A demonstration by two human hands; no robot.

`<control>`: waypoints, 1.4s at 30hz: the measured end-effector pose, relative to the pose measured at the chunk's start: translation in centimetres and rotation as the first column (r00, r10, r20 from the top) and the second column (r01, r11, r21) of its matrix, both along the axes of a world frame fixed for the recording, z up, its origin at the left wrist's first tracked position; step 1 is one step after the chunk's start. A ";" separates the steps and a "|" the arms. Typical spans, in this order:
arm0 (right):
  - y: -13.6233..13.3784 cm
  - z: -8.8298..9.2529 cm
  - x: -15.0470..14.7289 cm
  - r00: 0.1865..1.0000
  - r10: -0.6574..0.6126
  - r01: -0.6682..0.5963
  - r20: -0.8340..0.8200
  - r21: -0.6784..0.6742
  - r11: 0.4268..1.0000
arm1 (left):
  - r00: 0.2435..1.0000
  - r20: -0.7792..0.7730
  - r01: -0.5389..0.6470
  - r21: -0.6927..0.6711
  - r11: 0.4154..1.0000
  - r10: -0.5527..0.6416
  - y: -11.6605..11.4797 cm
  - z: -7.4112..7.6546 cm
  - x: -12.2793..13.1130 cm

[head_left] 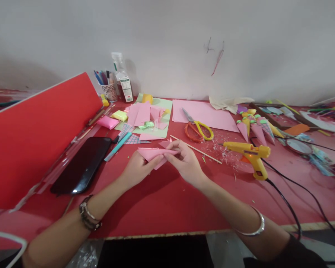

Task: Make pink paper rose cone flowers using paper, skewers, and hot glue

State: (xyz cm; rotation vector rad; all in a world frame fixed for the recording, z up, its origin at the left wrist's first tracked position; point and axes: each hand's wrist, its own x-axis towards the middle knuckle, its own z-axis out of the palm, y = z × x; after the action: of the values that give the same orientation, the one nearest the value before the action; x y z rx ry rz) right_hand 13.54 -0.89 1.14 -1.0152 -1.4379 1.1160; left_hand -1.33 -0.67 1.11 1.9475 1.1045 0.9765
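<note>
Both hands grip a folded sheet of pink paper (153,153) above the middle of the red table. My left hand (136,169) pinches it from the left, thumb on top. At its right end, the thumb and fingers of my right hand (187,163) are closed on the narrowing tip. Just behind the hands lie pink paper scraps and a thin wooden stick (203,152). Scissors (198,126) with red and yellow handles rest beyond the right hand. A yellow glue gun (248,152) lies further right, its small light glowing.
A black phone (82,163) and a turquoise glue stick or marker (118,146) lie left, beside a leaning red board (41,137). Behind stand a bottle (124,82) and a pen cup (108,91). Several paper cones (258,132) are at right; a black cable (286,206) crosses the front edge.
</note>
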 end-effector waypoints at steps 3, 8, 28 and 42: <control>0.1 -0.2 0.0 0.992 0.114 -0.120 -0.060 -0.115 0.986 | 0.998 0.025 -0.055 -0.006 0.998 0.055 0.0 0.1 0.0; 0.3 -0.4 0.1 0.971 0.211 -0.230 -0.114 -0.188 0.955 | 0.996 0.006 -0.091 -0.117 0.989 0.092 0.2 -0.1 -0.3; 0.6 -0.2 0.3 0.960 0.059 -0.159 -0.272 -0.361 0.919 | 0.997 -0.074 -0.022 -0.091 0.996 0.015 0.6 0.1 -0.7; 0.3 0.0 0.2 0.898 0.187 -0.331 -0.398 -0.333 0.883 | 0.999 0.040 0.025 -0.204 0.979 -0.017 0.6 0.3 -0.7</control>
State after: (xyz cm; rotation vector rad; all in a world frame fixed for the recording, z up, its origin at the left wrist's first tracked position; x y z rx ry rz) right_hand 13.71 -0.62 1.14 -0.8383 -1.0962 1.7483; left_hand -2.00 -0.10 1.37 1.7642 1.1147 0.8498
